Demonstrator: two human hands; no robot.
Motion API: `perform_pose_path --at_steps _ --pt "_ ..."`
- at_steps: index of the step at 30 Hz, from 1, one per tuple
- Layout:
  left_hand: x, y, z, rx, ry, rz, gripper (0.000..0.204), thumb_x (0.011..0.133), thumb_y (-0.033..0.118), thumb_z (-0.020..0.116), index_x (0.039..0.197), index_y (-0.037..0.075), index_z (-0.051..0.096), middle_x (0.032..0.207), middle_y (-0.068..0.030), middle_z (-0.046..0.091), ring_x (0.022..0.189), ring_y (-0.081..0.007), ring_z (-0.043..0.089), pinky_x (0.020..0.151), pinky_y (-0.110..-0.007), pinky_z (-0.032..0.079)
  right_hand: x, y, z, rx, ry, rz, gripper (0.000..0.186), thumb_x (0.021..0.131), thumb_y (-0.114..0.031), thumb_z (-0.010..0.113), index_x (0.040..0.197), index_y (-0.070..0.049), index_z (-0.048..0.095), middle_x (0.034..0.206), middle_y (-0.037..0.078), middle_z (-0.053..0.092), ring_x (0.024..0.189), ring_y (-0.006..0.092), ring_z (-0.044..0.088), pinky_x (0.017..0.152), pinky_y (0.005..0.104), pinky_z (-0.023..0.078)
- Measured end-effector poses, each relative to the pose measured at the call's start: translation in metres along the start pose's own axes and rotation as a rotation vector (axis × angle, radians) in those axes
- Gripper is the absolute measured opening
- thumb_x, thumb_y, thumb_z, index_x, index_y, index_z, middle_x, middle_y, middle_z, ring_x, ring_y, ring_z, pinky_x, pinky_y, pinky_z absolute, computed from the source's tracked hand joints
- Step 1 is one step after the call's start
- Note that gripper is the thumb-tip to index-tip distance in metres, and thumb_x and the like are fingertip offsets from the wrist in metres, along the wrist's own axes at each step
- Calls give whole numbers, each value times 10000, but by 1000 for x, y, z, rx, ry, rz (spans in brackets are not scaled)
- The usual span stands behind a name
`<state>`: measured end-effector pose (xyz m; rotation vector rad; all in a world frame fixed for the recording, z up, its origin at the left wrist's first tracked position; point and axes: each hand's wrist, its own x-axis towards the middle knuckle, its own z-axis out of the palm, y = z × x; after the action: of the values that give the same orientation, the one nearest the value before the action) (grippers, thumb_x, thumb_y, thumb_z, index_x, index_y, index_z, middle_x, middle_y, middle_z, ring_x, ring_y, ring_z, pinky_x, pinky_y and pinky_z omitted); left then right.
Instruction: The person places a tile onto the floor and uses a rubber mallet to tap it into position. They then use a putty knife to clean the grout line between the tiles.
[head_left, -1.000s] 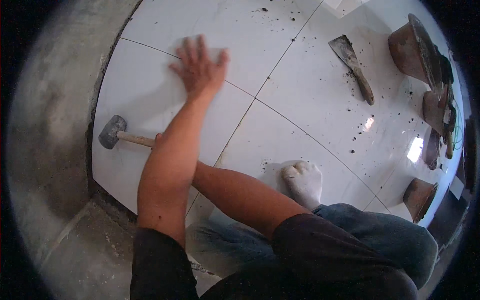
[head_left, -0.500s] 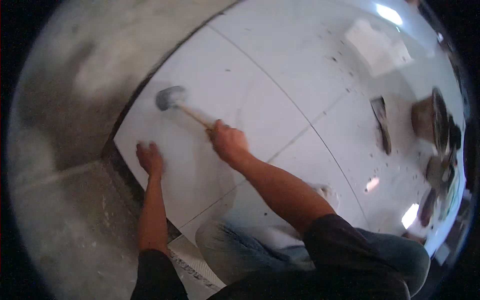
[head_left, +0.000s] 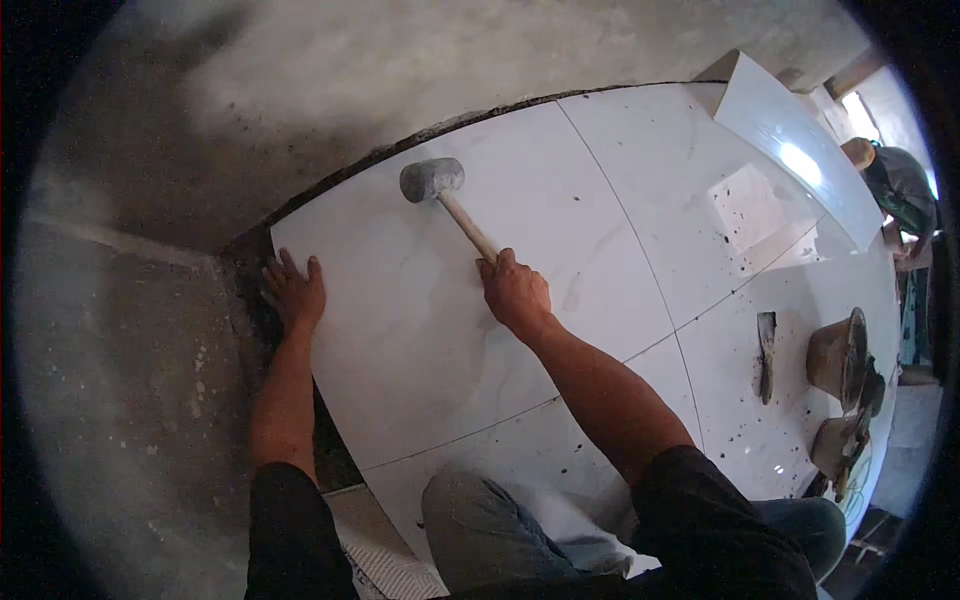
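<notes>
My left hand [head_left: 297, 295] lies with fingers spread on the left edge of a large white tile [head_left: 400, 330], beside the dark gap along the wall. My right hand [head_left: 515, 290] grips the wooden handle of a grey-headed rubber mallet [head_left: 433, 180]. The head is over the upper part of that tile; whether it touches the surface I cannot tell. My knees show at the lower edge.
A rough concrete wall [head_left: 120, 350] borders the tiles. At right lie a putty knife [head_left: 767, 365], mortar-crusted buckets [head_left: 830, 360] and scattered crumbs. A white tile sheet [head_left: 770, 120] stands tilted at the far back, near another person [head_left: 900, 190].
My left hand has moved from mid-floor down to the tile's left edge. My right hand, holding the mallet, has swung upward and rightward. The view has turned toward the far wall.
</notes>
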<state>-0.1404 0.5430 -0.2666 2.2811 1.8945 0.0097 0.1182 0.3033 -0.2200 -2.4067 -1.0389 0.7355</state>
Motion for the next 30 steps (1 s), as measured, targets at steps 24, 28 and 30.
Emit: perform_pose_path --at_steps 24,28,30 --pt "41 17 1 217 26 196 657 975 432 322 1483 90 85 1547 -139 48 1429 -312 39 1134 -541 48 257 97 -86 -563 302 -183 771 938 -565 266 1468 -22 131 1539 143 120 1423 325 71 1109 591 72" --pt "47 15 4 235 14 198 658 974 442 322 1482 91 96 1545 -144 59 1429 -311 44 1131 -548 45 249 92 -87 -573 315 -199 768 940 -566 263 1468 -24 128 1540 149 105 1424 322 74 1118 579 62" --pt "52 19 4 182 53 180 669 969 464 330 1481 89 116 1543 -146 80 1427 -317 56 1133 -545 51 246 92 -87 -581 292 -204 765 940 -564 267 1468 -27 132 1541 147 102 1425 315 79 1121 570 64"
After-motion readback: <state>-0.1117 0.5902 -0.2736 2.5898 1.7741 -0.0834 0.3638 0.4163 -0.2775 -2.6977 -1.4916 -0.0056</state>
